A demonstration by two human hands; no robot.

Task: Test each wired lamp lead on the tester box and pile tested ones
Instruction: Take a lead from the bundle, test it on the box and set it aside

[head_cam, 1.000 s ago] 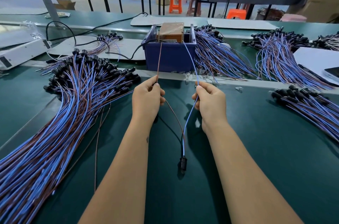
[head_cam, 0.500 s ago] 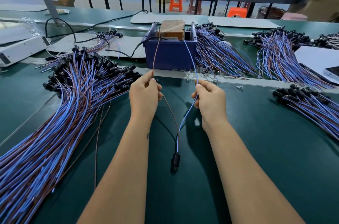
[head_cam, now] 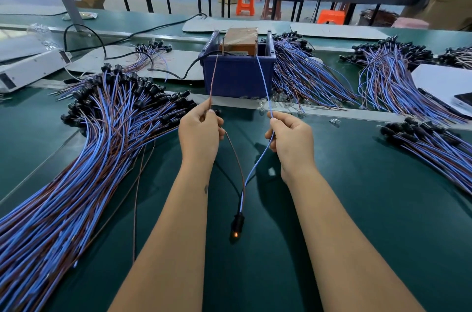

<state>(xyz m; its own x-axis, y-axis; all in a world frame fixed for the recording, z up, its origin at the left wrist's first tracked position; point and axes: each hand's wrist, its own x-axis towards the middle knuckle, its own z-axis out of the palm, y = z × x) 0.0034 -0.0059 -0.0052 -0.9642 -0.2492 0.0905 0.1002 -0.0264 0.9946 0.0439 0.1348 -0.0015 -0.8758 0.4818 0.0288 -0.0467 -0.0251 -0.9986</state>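
Observation:
My left hand (head_cam: pixel 199 133) pinches the brown wire (head_cam: pixel 213 79) of one lamp lead, and my right hand (head_cam: pixel 291 138) pinches its blue wire (head_cam: pixel 263 76). Both wire ends reach up to the top of the tester box (head_cam: pixel 237 74), a dark blue bin with a brown unit inside. The lead's black lamp socket (head_cam: pixel 237 222) hangs low between my forearms, and a small orange glow shows at its tip. A large pile of leads (head_cam: pixel 84 158) with black sockets fans out on the green table to my left.
More bundles of blue and brown leads lie right of the box (head_cam: pixel 301 76), at the far right (head_cam: pixel 388 74) and near my right arm (head_cam: pixel 434 148). A white device (head_cam: pixel 30 69) and black cables sit at the left. A white sheet (head_cam: pixel 444 84) lies at the right edge.
The wire ends have moved up to the tester box top. The socket has drifted slightly left, and its lamp now glows orange.

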